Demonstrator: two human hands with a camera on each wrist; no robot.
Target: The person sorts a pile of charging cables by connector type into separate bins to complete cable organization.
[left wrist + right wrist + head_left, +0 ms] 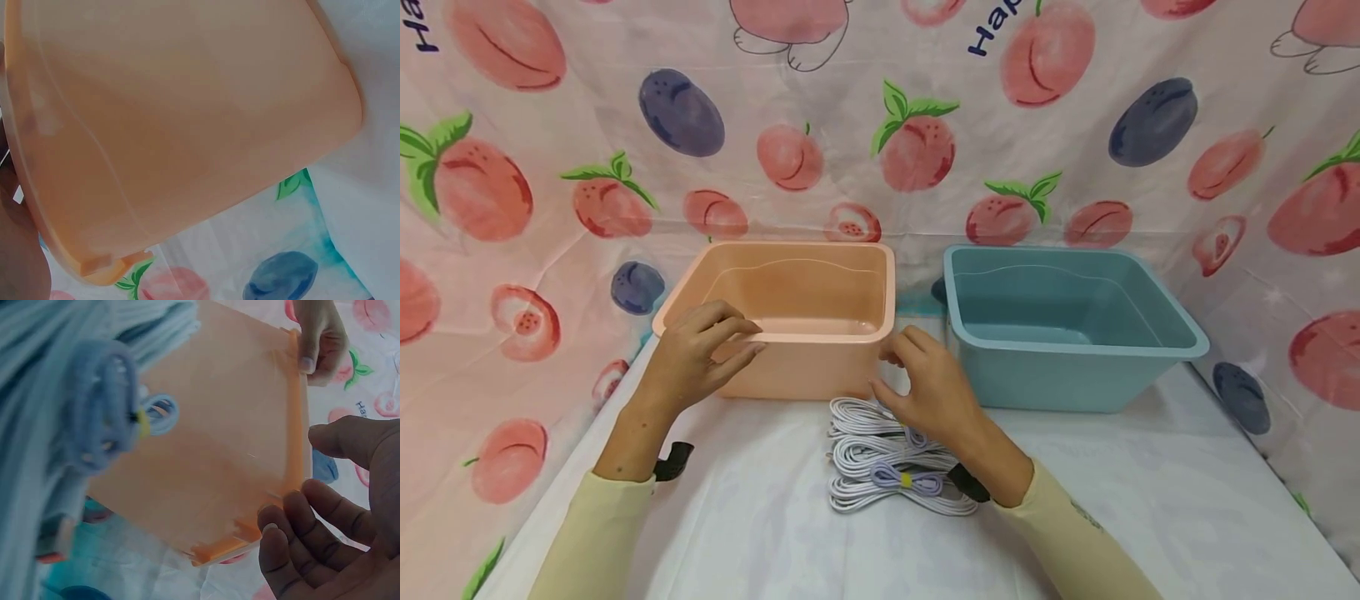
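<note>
Peach bin (797, 371): my left grip (691, 358) pinches its front rim (823, 339), my right grip (931, 387) gapes beside the corner (889, 323), presumably to steady it.

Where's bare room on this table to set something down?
Two bare stretches of white table: one between the left sleeve and the white cables, in front of the peach tub; another past the right sleeve, in front of the blue tub. It's crowded round the cables.

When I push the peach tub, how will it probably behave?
The peach tub is probably stiff, as its walls look straight; likely light, being hollow; unlikely to tip, with its broad base on the white surface.
</note>
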